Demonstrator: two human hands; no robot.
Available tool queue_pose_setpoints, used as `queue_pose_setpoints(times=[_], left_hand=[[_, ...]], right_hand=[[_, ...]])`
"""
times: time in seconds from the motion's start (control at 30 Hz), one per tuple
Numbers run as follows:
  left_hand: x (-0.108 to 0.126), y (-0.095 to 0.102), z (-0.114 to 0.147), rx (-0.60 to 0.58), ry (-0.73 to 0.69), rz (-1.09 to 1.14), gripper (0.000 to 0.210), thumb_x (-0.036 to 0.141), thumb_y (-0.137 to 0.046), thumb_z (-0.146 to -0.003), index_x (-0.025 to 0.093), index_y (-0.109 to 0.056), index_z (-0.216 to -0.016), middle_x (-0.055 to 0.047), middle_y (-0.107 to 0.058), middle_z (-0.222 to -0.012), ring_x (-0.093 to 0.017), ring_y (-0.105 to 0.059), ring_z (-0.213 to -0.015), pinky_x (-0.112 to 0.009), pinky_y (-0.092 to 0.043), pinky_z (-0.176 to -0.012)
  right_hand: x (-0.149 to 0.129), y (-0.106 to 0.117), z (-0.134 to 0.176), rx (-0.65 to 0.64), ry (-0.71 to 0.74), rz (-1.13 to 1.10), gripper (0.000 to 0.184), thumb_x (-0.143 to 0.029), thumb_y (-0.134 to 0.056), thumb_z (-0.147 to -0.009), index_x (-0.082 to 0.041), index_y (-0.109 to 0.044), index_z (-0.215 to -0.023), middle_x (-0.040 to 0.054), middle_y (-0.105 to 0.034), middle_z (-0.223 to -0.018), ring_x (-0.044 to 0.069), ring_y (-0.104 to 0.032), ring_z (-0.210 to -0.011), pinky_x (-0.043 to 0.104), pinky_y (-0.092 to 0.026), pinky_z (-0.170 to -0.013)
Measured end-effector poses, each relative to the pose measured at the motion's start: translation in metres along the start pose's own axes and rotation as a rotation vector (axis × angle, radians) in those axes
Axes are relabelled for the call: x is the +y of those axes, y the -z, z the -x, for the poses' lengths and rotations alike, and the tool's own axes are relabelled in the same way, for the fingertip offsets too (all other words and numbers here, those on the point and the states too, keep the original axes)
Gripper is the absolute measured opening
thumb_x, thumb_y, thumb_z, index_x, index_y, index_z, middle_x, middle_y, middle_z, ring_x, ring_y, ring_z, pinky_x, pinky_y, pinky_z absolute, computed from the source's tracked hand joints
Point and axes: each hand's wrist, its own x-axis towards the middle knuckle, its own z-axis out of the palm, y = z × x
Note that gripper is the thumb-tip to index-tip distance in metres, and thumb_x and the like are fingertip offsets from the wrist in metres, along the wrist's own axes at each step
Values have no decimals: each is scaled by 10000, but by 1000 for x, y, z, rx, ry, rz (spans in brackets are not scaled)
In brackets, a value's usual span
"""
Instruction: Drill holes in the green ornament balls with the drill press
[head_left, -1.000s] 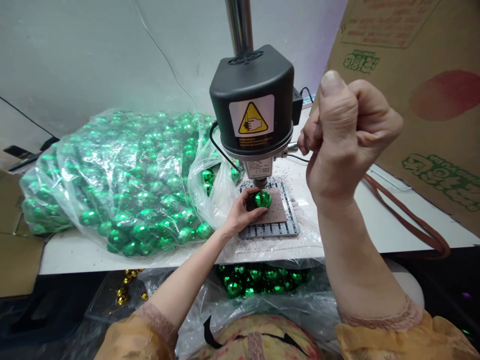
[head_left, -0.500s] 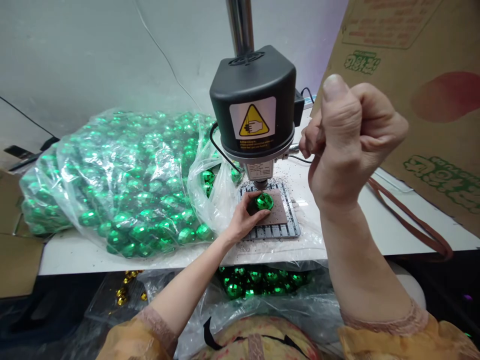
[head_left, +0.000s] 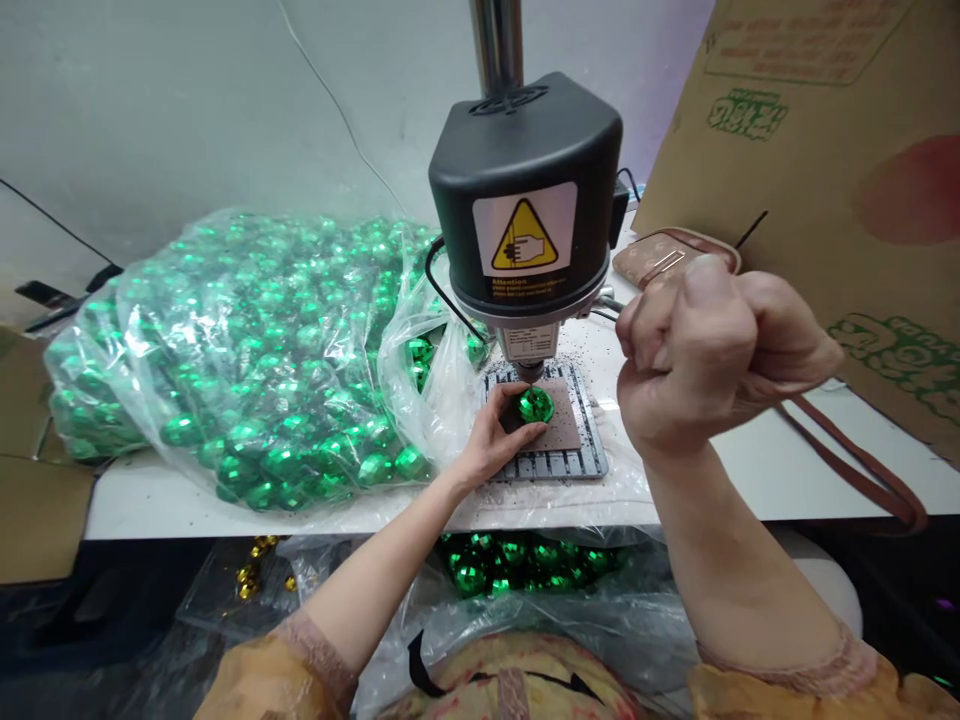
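Note:
A small bench drill press with a black motor housing point(head_left: 525, 190) stands over a slotted metal base point(head_left: 592, 455). My left hand point(head_left: 499, 435) pinches a shiny green faceted ball point(head_left: 536, 405) between thumb and fingers, on a flat brownish pad point(head_left: 566, 430) on that base. Directly above, the chuck point(head_left: 530, 370) is close to the ball, and its thin bit reaches the ball's top. To the right of the housing my right hand point(head_left: 690, 350) is closed round the drill press lever, whose grip the fingers mostly hide.
A large clear plastic bag point(head_left: 255, 370) full of green balls lies left of the drill press. More green balls point(head_left: 510, 565) sit in plastic below the table edge. A cardboard box point(head_left: 810, 200) and a brown strapped bag point(head_left: 660, 258) are at right. Dark specks litter the white table point(head_left: 750, 480).
My right hand has come down, and the chuck and bit have lowered to the ball. My left hand still holds the ball on the pad. The brown bag has come into view.

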Motion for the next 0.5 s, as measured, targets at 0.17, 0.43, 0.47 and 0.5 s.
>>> queue_pose_setpoints(times=[0.17, 0.43, 0.47, 0.5], left_hand=[[-2, 0, 1, 2, 17, 9, 594, 531, -859, -834, 230, -585, -1268, -86, -690, -1212, -265, -680, -1165, -449, -545, -1069], [-1, 0, 0, 12, 31, 10, 608, 560, -859, -822, 228, -585, -1252, -83, -681, -1197, -269, -676, -1157, -448, -540, -1057], [-1, 0, 0, 14, 28, 1, 609, 564, -859, -821, 227, -587, -1250, -82, -681, -1196, -269, -676, -1156, -447, -539, -1057], [0, 0, 0, 16, 25, -7, 608, 565, -858, -821, 227, -588, -1248, -81, -682, -1195, -269, -677, -1155, -446, -539, -1056]], right_hand=[[6, 7, 6, -19, 23, 13, 483, -196, -564, -961, -193, -192, -653, -55, -229, -544, 27, -293, -469, 247, -280, -467], [16, 14, 14, -15, 56, 3, 455, -237, -559, -961, -203, -223, -655, -63, -252, -558, 37, -246, -466, 259, -238, -441], [16, 15, 15, -15, 58, 6, 456, -224, -563, -953, -204, -217, -656, -65, -247, -561, 36, -240, -466, 258, -233, -440], [16, 16, 16, -10, 62, 10, 460, -207, -567, -944, -204, -209, -656, -66, -239, -561, 35, -237, -466, 259, -234, -442]])
